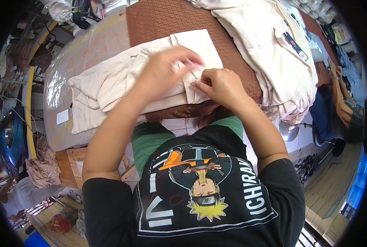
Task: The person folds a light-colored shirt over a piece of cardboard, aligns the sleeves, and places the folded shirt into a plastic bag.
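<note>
A cream-coloured garment (127, 70) lies flat on the table in front of me, its pale inner panel (200, 43) showing at the far right end. My left hand (165, 70) is over the garment, smeared by motion, so how its fingers are set is hard to read. Close beside it, my right hand (222, 85) is closed in a pinch at the garment's right end. Whatever sits between that thumb and forefinger is hidden or too small to name.
A pile of cream garments (270, 53) lies to the right, with a dark hang tag (294, 45) on top. Brown textured cloth (162, 20) and clear plastic sheeting (62, 90) cover the table. Another person's arm (342, 99) shows at the far right. A metal-seated stool (289, 131) stands near it.
</note>
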Tool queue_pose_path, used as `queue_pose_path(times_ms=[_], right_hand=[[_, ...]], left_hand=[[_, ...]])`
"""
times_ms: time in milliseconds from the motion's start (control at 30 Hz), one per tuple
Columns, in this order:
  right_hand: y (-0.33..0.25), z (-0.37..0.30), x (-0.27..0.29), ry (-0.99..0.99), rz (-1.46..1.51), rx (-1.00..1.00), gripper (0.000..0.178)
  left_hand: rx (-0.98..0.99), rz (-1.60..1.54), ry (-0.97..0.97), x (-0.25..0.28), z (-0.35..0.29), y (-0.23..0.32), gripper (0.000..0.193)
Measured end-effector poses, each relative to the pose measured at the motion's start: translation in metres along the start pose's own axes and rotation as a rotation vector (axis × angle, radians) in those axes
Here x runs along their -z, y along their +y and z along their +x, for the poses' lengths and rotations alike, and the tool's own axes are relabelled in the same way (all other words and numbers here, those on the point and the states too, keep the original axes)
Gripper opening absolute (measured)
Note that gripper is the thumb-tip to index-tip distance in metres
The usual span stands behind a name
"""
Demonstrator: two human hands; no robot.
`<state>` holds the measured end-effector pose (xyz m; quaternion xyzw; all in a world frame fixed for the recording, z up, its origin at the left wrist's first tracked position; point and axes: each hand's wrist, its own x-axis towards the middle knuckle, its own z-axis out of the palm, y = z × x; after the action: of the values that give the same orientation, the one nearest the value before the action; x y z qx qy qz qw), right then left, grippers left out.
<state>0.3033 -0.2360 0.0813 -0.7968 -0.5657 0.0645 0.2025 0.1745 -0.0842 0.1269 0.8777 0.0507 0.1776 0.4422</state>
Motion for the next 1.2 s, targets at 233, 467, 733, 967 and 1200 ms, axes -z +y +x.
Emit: queue_pose_path(times_ms=[233, 467, 733, 967, 1200], right_hand=[[-0.007, -0.003, -0.012, 0.019, 0.063, -0.109, 0.031], [-0.014, -0.001, -0.016, 0.051, 0.027, -0.125, 0.037], [-0.022, -0.003, -0.013, 0.05, -0.028, -0.104, 0.03], [-0.023, -0.003, -0.014, 0.046, -0.049, -0.127, 0.022], [-0.031, -0.006, 0.002, -0.128, 0.176, 0.034, 0.02]], left_hand=[[-0.114, 0.553, -0.116, -0.006, 0.026, -0.077, 0.02], [-0.17, 0.585, -0.197, -0.01, 0.032, -0.075, 0.018], [-0.382, 0.651, -0.062, -0.011, 0.029, -0.084, 0.014], [-0.439, 0.666, 0.033, -0.003, 0.031, -0.075, 0.011], [-0.352, 0.72, 0.016, -0.001, 0.019, -0.085, 0.015]])
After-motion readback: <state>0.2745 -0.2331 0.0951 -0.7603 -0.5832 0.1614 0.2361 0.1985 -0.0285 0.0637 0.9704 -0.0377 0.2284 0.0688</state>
